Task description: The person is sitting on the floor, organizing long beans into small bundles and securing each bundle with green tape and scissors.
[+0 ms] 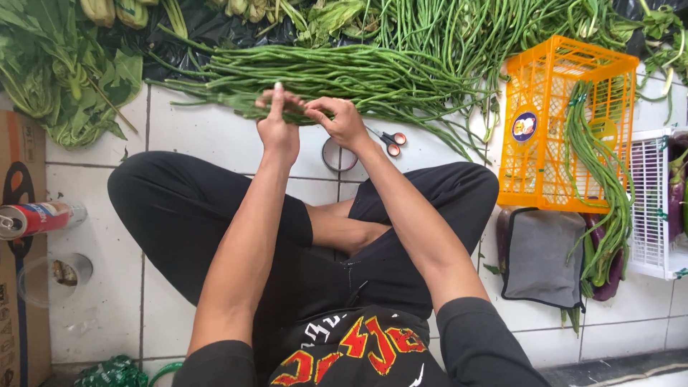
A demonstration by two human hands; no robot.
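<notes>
- This is looking like a vegetable seller's stall or produce-sorting spot set up on a white tiled floor [215, 136], with a person sitting cross-legged on it.
- Heaps of long beans [344, 75] and leafy greens [64, 79] are lying on black plastic sheeting [208, 29].
- An orange plastic crate [555, 122] and a white crate [656, 208] are standing by, with purple eggplants [609, 279] lying near them.
- Scissors [390, 141] and flattened cardboard [21, 236] are lying close by.
</notes>
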